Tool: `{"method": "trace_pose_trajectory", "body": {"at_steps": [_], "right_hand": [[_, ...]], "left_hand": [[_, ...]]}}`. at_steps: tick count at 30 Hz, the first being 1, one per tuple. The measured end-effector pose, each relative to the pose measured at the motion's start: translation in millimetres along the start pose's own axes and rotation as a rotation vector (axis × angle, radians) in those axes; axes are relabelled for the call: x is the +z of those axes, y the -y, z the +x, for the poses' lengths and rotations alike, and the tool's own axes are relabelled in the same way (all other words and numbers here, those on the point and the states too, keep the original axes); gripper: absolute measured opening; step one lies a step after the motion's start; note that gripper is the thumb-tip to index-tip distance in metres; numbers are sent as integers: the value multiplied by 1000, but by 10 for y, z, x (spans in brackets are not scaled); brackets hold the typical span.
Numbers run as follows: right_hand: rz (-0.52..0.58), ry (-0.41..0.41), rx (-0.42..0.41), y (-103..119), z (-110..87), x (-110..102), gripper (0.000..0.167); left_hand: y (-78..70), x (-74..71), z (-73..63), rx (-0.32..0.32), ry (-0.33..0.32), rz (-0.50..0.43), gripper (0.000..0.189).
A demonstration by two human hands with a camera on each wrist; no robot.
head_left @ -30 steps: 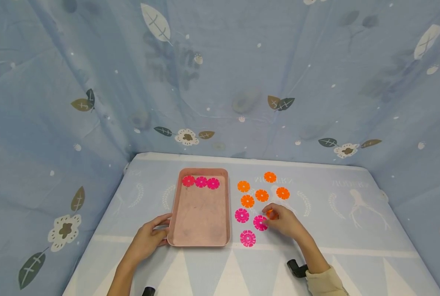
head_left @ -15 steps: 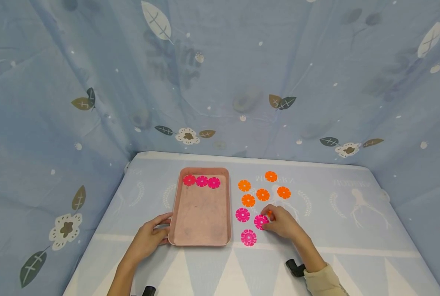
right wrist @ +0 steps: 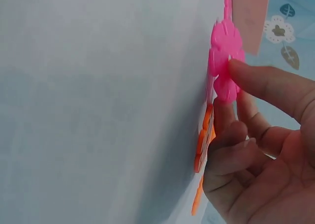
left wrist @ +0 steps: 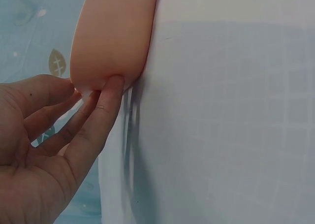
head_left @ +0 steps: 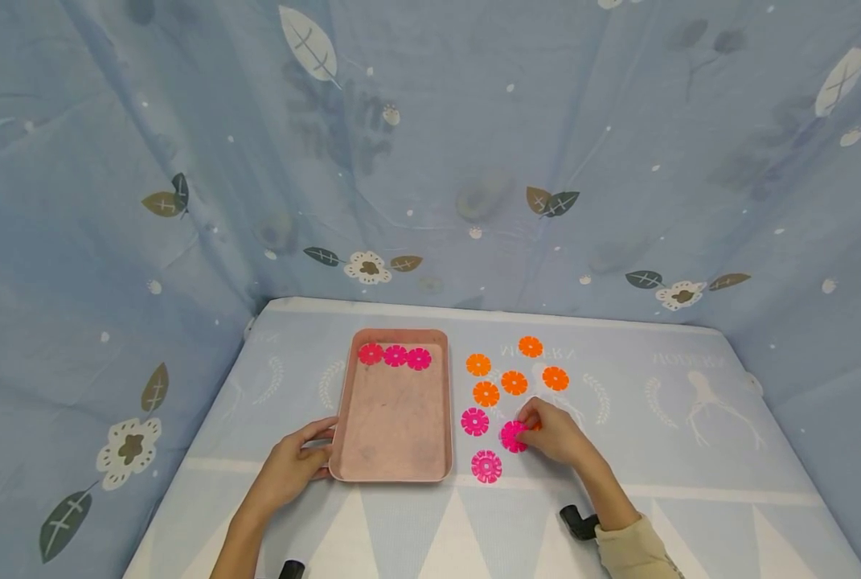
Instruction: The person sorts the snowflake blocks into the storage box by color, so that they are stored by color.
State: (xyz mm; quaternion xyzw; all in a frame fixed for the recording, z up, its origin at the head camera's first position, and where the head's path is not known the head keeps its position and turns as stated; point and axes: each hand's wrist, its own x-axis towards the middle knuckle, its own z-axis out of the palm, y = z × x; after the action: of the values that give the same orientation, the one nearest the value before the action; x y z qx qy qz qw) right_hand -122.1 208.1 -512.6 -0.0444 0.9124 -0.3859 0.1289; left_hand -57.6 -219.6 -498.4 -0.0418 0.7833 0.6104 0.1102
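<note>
Where a bright pink disc (right wrist: 226, 56) was seen lying with the thumb only at its rim half a second ago, it is now covered in part by the thumb (right wrist: 268, 81) and drawn slightly toward the palm. Right grip (head_left: 556, 434): closed, the disc pinched; seen from the right wrist, its face is tilted up from the desk (head_left: 690, 458). Whether it is wholly lifted cannot be told. Beneath the hand, an orange disc (right wrist: 204, 140) is mostly hidden.

Left grip (head_left: 285, 470): tray (head_left: 390, 434) held lightly at its left side, thumb and fingers set against the edge; no shift noted there.

Inside the tray, the row of three pink-red discs (head_left: 395, 355) at the far end is unaltered. To the tray's right, two other pink discs (head_left: 475, 421) and five orange discs (head_left: 514, 382) are left untouched.

Stage judged: pick-up, with a hold just gained; nothing added to the row.
</note>
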Motion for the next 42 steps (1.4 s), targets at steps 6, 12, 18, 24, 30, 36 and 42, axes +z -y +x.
{"method": "trace_pose_trajectory", "body": {"at_steps": [6,12,18,24,30,36,42], "right_hand": [[32,9,-1,-40,14,-37,10],[76,26,-3,-66,25,-50,7],[155,52,-7,-45,53,-81,5],[237,58,25,60,120,-117,5],[275,59,-9,218,239,-143,9],[343,82,-35,453,436,-119,12],[417,82,-35,723,651,-39,14]], "left_hand": [[35,10,10,-12,-12,20,46],[61,14,14,-20,-18,29,46],[51,10,3,-24,-17,15,46],[35,1,-3,4,2,-4,46],[33,0,-2,5,4,2,46],[62,3,8,-2,-6,3,47],[68,6,10,-9,-8,2,47]]}}
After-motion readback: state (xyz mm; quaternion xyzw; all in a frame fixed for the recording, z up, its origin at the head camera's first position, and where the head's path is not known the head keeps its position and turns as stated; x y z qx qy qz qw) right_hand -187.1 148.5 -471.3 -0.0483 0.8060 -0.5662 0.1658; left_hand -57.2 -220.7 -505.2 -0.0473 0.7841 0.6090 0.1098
